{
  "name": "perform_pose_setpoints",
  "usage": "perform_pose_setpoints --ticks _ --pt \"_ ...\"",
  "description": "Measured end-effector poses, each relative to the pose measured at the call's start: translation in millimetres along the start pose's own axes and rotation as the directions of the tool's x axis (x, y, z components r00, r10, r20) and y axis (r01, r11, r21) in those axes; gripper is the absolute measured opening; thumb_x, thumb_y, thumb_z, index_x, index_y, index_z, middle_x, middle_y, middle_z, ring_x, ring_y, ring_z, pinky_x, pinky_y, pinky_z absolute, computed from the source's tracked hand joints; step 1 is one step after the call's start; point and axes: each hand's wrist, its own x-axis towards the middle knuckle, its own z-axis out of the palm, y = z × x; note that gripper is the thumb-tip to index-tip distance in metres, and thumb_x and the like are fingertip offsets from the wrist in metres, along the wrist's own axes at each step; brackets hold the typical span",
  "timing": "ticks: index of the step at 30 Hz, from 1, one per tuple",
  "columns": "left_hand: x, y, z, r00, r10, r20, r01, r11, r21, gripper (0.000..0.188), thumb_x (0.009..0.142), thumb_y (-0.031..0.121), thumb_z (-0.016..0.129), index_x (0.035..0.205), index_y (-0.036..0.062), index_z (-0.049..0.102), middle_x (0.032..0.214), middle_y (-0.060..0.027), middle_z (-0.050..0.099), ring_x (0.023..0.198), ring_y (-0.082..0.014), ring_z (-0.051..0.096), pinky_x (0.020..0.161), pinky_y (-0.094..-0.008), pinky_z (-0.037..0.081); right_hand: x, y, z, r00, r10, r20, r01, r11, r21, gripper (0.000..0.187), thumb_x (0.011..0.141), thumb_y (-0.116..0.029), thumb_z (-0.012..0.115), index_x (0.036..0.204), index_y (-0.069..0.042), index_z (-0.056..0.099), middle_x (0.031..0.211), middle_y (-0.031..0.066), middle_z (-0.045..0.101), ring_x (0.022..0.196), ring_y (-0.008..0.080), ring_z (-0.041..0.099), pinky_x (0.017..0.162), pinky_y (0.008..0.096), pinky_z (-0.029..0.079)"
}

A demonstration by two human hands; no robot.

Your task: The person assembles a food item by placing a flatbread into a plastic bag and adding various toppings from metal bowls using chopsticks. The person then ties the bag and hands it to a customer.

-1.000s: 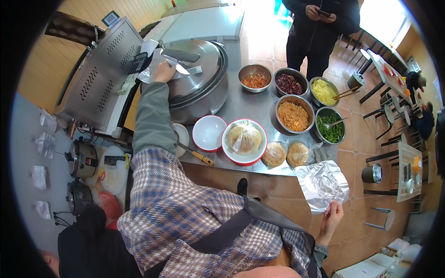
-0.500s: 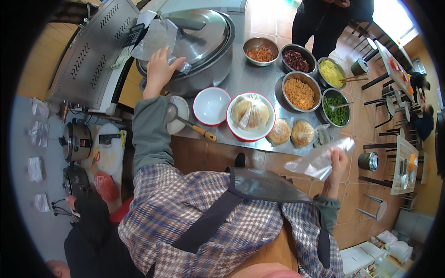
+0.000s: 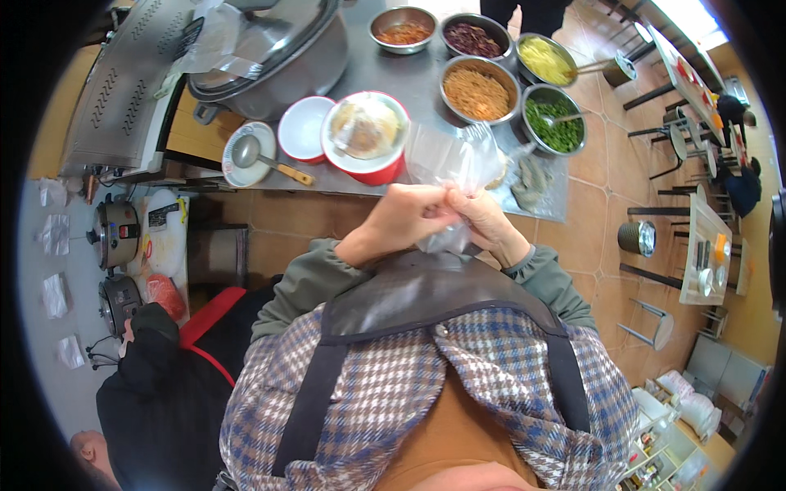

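Note:
Both my hands meet in front of my chest on a clear plastic bag (image 3: 455, 159). My left hand (image 3: 403, 217) pinches its lower edge from the left, and my right hand (image 3: 485, 219) grips it from the right. The bag stands up above my fingers, over the near edge of the steel counter (image 3: 393, 69). Just beyond it sits a red bowl (image 3: 365, 137) with pale food inside, and next to that an empty red-rimmed white bowl (image 3: 301, 128).
A large steel cooker (image 3: 270, 45) stands at the counter's left. Several steel bowls of fillings, among them shredded orange food (image 3: 477, 90) and greens (image 3: 553, 121), sit behind. A ladle rests on a small plate (image 3: 250, 153). A person in black (image 3: 164, 385) crouches at lower left.
My left hand has come back from the cooker lid to my chest. My right hand has brought the plastic bag in from the right, and both hands now hold it.

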Motion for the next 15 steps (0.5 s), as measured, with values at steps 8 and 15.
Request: perform_pose_setpoints --ticks 8,15 --pt "-46 -6 3 0.931 -0.031 -0.365 0.286 0.682 0.673 0.042 0.070 0.004 0.074 0.109 0.0090 0.058 0.111 -0.0133 0.059 0.107 -0.0316 0.055 0.089 -0.0437 0.047 -48 -10 -71 0.996 0.063 -0.055 -0.055 0.990 0.128 0.022 0.099 -0.009 0.061 0.080 -0.011 0.051 0.062 -0.0056 0.046 0.052 0.0068 0.051 0.059 0.0270 0.055" --pt "-77 -88 40 0.813 -0.322 -0.486 0.506 0.802 0.316 0.030 0.089 0.017 0.070 0.115 0.0057 0.058 0.083 -0.0103 0.068 0.069 -0.0314 0.066 0.065 -0.0391 0.052 1 -44 -154 0.967 -0.138 -0.213 -0.074 0.648 -0.758 0.033 0.089 -0.031 0.076 0.094 -0.001 0.063 0.083 0.0074 0.071 0.071 0.0117 0.067 0.066 0.0261 0.055"
